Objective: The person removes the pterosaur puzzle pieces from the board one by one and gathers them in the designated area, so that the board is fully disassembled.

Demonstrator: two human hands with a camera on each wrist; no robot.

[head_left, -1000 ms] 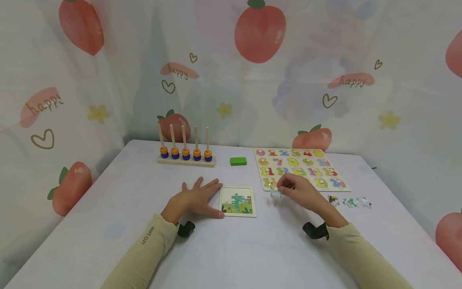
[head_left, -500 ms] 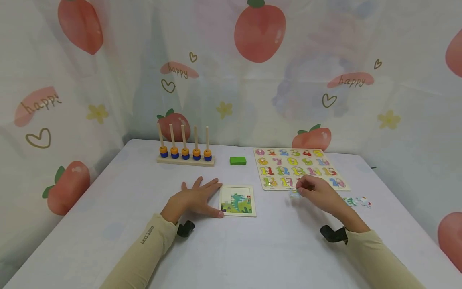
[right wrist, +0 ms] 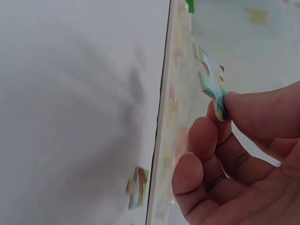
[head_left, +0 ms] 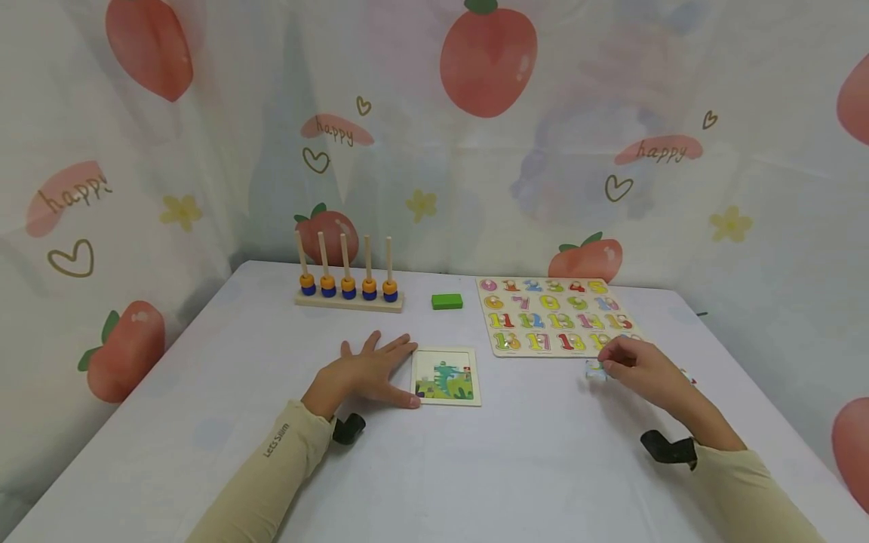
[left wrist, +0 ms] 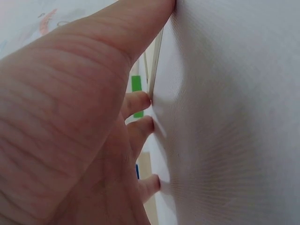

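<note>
My left hand (head_left: 363, 377) lies spread on the white table, thumb and forefinger at the left edge of a small square jigsaw tray (head_left: 477, 381). A green dinosaur picture (head_left: 446, 382) partly fills that tray, its upper part pale. Over the table to the right, my right hand (head_left: 652, 381) pinches a light blue and green jigsaw piece (right wrist: 213, 82) between thumb and forefinger. Below it, the right wrist view shows a loose jigsaw piece (right wrist: 138, 187) on the table. Another piece (head_left: 689, 375) peeks out behind the right hand in the head view.
A wooden number board (head_left: 536, 354) lies at the back right, its near edge close to my right hand. A green block (head_left: 446, 302) and a peg stand (head_left: 349, 303) with orange and blue rings are farther back. A printed cloth hangs behind the table.
My right hand has moved steadily rightward, away from the tray, carrying the jigsaw piece towards the loose pieces, which it now mostly covers. The left hand has stayed in place.
</note>
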